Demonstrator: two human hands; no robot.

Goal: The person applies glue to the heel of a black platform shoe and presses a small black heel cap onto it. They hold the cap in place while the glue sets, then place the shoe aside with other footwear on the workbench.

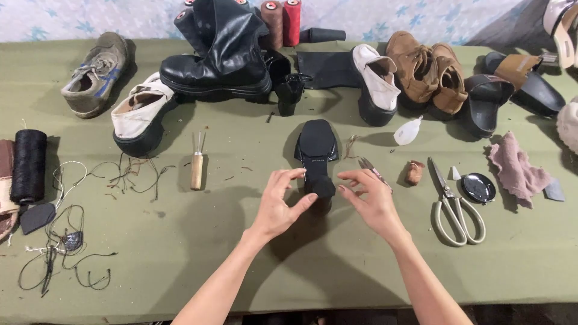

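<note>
A green cloth-covered table (180, 265) is spread with footwear, and near its middle a black high-heeled shoe (316, 153) is laid sole up, toe away from the person. Its heel block is flanked by the left hand (278, 204) and the right hand (370, 198); both are held half open with fingers curled, the left fingertips at or just touching the heel, the right ones just beside it, and nothing is firmly gripped yet. The shoe is judged light and stiff, with a smooth sole that may be slippery, so it is best taken at the heel block or the narrow waist.

Behind it a tall black boot (220, 51) and a white shoe with a black sole (139, 114) are set, well apart from the hands. To the right, large scissors (453, 204) are laid, and small snips (370, 168) lie just under the right fingers, where they could be knocked. A wooden-handled awl (197, 165) and loose threads (132, 174) are left to the left.
</note>
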